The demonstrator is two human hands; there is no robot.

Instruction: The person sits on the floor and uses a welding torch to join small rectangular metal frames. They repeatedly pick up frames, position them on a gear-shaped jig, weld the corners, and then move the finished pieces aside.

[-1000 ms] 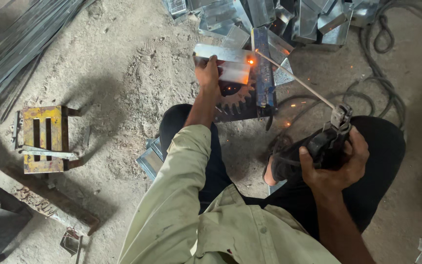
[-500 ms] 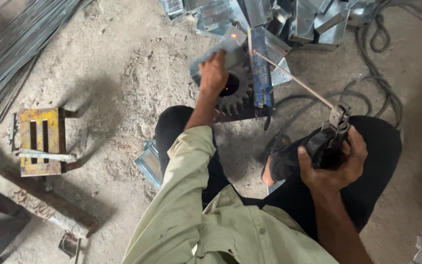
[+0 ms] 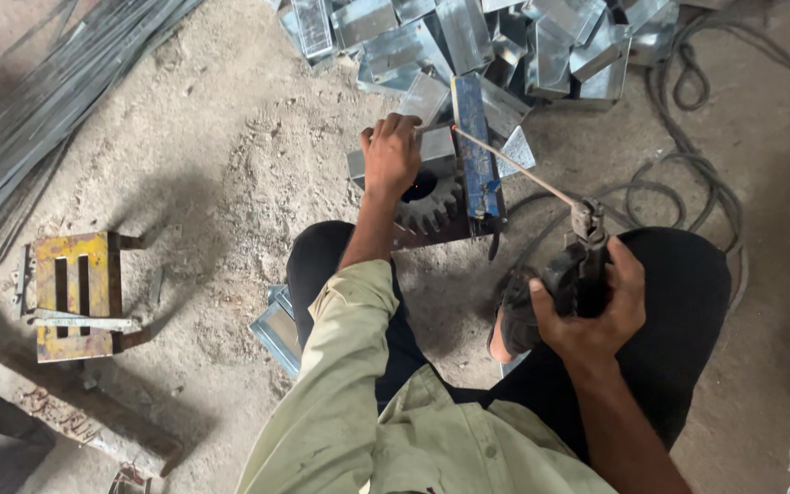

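Right hand: fingers wrapped tight around a black welding holder, its thin rod slanting up to a blue steel bar. Left hand: fingers curled over a grey metal piece on the dirt floor, just above a toothed gear. Grey metal boxes heaped beyond; a yellow stand well apart at left.

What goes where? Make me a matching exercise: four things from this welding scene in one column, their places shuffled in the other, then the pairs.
Things:
1. left hand
2. right hand
3. yellow metal frame
4. cable

Places:
A. coiled on the floor, right
B. on the grey metal piece above the gear
C. standing on the floor, far left
D. gripping the electrode holder

Pairs: 1-B, 2-D, 3-C, 4-A
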